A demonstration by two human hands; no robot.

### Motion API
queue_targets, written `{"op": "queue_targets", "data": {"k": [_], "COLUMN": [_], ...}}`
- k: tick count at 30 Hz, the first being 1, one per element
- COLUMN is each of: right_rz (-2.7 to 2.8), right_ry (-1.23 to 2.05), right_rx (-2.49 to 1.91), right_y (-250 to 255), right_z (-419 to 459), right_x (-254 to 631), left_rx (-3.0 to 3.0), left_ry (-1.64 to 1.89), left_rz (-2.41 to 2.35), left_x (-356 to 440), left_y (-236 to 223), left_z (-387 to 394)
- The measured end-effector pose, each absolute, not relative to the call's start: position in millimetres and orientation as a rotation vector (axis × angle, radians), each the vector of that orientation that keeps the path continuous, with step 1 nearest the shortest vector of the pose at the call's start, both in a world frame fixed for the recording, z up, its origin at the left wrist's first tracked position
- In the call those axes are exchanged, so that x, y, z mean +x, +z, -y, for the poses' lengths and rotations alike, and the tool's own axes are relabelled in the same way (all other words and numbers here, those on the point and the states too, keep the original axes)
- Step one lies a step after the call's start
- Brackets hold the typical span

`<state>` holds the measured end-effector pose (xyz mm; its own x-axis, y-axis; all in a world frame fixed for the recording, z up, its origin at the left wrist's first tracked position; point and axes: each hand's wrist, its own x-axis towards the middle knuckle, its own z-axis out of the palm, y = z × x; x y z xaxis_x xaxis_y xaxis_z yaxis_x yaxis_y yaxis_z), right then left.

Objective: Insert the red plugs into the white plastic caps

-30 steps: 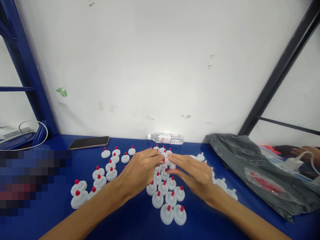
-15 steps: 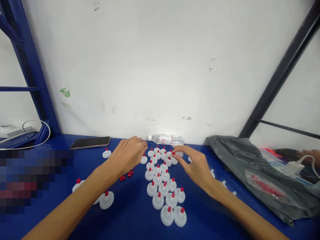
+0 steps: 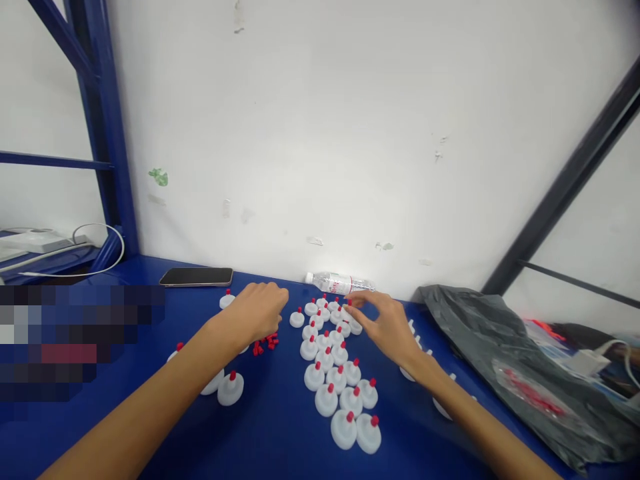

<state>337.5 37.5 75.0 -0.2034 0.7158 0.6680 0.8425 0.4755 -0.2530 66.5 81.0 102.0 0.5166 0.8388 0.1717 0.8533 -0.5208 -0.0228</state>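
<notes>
My right hand [image 3: 384,325] is at the far end of a group of white nozzle caps [image 3: 325,401], most standing upright with red tips. Its thumb and index finger pinch around a small red tip cap [image 3: 350,303], partly hidden by the fingers. My left hand [image 3: 260,312] hovers by a small pile of loose red tip caps [image 3: 265,343], its fingers curled down; whether it holds anything is hidden. A few red-tipped white caps [image 3: 231,388] sit beside my left forearm. Several white caps without visible red tips [image 3: 444,405] lie beside and behind my right forearm.
A clear plastic bottle [image 3: 341,283] lies against the wall behind the caps. A phone [image 3: 197,277] rests at the back left of the blue table [image 3: 280,427]. On the right, a grey plastic bag [image 3: 480,333] carries a clear packet of red pieces [image 3: 533,390].
The view has turned slightly left. My left hand has drawn back toward the loose red caps, away from the group. My right hand stays pinched at the group's far end.
</notes>
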Motion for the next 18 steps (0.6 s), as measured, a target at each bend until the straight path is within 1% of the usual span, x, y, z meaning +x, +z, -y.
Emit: {"op": "queue_targets", "data": {"k": [9, 18], "right_rz": [2.166, 2.223], "right_ry": [0.012, 0.07], "right_rx": [-1.313, -1.343], "right_y": [84.0, 79.5], "right_z": [-63.8, -65.3], "right_x": [323.0, 321.2], "left_rx": [-2.646, -2.698], "left_ry": [-0.215, -0.181], "left_rz": [1.527, 1.555], "left_x": [63.8, 64.4], "left_y": [93.7, 91.8], "left_z": [-83.0, -80.5]}}
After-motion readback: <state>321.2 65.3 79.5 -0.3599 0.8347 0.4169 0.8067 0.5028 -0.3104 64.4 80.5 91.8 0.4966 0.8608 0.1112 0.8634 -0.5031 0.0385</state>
